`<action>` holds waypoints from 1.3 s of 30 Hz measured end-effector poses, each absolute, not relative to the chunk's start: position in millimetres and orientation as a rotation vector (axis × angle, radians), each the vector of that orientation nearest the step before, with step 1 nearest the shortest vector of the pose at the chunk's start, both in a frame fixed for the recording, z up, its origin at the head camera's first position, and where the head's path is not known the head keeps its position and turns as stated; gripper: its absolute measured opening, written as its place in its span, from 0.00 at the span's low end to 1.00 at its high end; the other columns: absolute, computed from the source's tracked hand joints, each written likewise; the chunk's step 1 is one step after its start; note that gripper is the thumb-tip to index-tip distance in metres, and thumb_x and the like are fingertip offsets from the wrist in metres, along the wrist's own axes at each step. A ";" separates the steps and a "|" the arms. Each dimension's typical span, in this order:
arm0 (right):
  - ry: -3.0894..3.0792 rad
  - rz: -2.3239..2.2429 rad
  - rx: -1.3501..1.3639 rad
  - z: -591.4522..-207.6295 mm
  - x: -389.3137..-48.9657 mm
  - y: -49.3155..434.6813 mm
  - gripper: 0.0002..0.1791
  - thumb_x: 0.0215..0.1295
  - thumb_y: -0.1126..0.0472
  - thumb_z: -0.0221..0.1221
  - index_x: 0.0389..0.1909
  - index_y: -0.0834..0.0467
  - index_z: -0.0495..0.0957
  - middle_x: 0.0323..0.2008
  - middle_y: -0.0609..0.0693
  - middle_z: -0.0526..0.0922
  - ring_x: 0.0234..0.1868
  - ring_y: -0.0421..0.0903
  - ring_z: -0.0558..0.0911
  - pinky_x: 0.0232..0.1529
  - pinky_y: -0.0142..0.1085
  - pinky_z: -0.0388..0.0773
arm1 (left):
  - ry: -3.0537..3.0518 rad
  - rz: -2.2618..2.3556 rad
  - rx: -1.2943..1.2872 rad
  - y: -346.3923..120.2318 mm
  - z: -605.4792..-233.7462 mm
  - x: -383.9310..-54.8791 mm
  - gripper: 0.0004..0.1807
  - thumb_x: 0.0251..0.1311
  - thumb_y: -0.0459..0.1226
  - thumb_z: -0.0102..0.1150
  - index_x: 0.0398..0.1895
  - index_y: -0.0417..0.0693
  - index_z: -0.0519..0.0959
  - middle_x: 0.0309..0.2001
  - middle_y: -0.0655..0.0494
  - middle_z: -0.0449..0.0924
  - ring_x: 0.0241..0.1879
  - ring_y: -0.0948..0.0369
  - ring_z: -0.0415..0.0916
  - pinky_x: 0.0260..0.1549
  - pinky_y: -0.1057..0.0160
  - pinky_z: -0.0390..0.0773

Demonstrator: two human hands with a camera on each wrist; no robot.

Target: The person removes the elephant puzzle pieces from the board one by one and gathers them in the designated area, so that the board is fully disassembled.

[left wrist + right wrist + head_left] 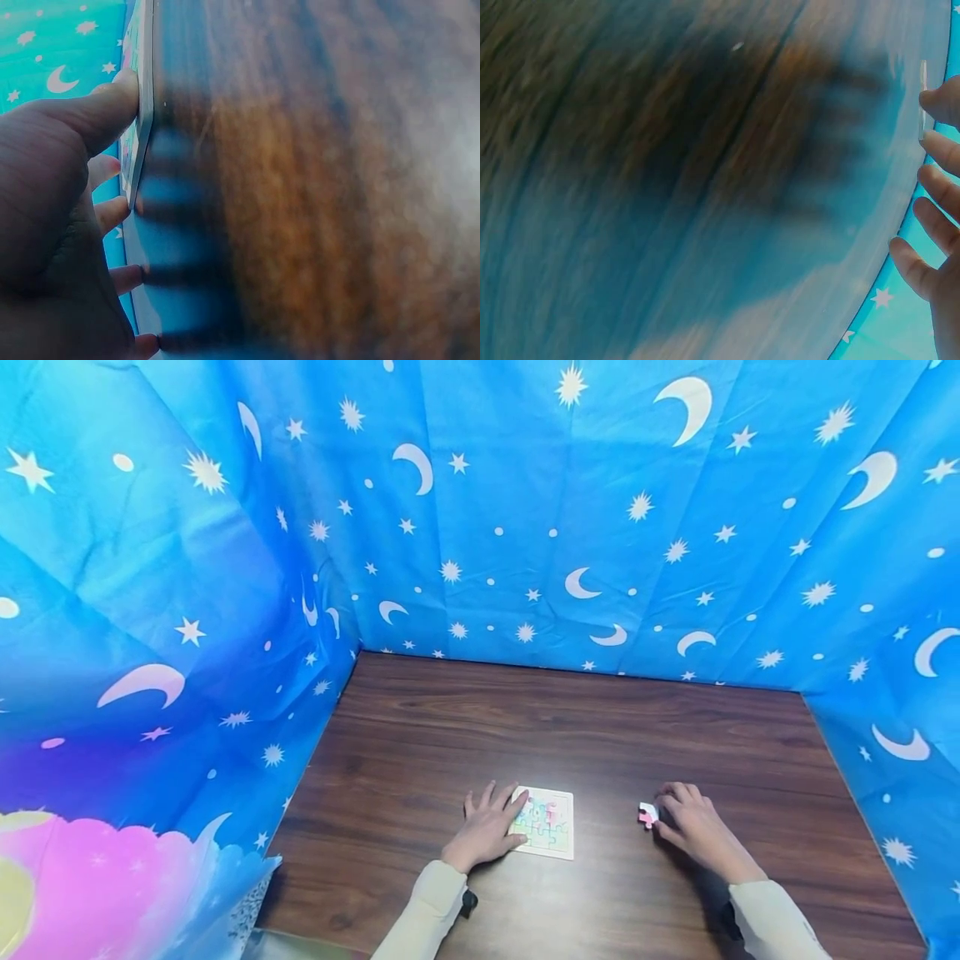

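Observation:
A square jigsaw puzzle (pixel 557 842) with a pale border and a colourful picture lies on the table. My left hand (pixel 486 828) rests at its left side with fingers spread, the thumb and index finger over the puzzle. Seen from the left wrist, the thumb (pixel 112 109) presses on the board while other fingertips touch the tabletop. To the right, a small pink and white jigsaw piece (pixel 647 815) is at the thumb and index fingertips of my right hand (pixel 693 827), which pinch its near edge. The right wrist view shows this piece (pixel 922 79) only as a thin edge.
The dark wood table (pixel 450 727) stretches away to a blue curtain (pixel 510 485) with moons and stars, which also hangs at both sides. A pink and blue scalloped cloth (pixel 112 885) hangs at the lower left. A small black object (pixel 468 903) sits at the left cuff.

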State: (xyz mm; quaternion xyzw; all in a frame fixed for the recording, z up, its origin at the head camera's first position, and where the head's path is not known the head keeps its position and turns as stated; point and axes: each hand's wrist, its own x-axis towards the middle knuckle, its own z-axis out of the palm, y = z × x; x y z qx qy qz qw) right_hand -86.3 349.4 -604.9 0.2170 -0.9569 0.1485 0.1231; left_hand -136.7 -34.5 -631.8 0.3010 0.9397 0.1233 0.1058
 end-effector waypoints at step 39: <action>-2.726 0.645 0.609 -618.6 -118.0 220.5 0.08 0.58 0.63 0.71 0.35 0.60 0.83 0.44 0.58 0.79 0.49 0.61 0.74 0.45 0.59 0.73 | 2.780 0.502 0.866 -39.2 -631.2 -137.1 0.43 0.62 0.54 0.64 0.77 0.51 0.62 0.77 0.53 0.59 0.75 0.39 0.51 0.61 0.25 0.55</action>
